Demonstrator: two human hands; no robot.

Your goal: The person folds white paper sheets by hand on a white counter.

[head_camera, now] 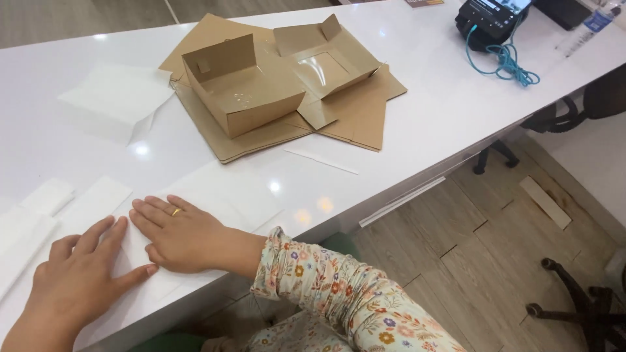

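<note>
Both hands flat on a white paper sheet at the near table edge, about 7 o'clock in view. Left hand palm down, fingers spread toward 1 o'clock, gripping nothing, just pressing. Right hand also palm down, fingers together pointing to 10 o'clock, ring on one finger, floral sleeve behind it; pressing, not holding. Sheet is thin, white, creased, hard to separate from the white table; long axis seems to run 8 to 2 o'clock, far corner toward 2. More folded white pieces at 9 o'clock, just beside the left hand. Farther at 12: open brown cardboard box upright on flattened cardboard blanks, another white sheet at 11. Far at 1 o'clock, black device with teal cable
</note>
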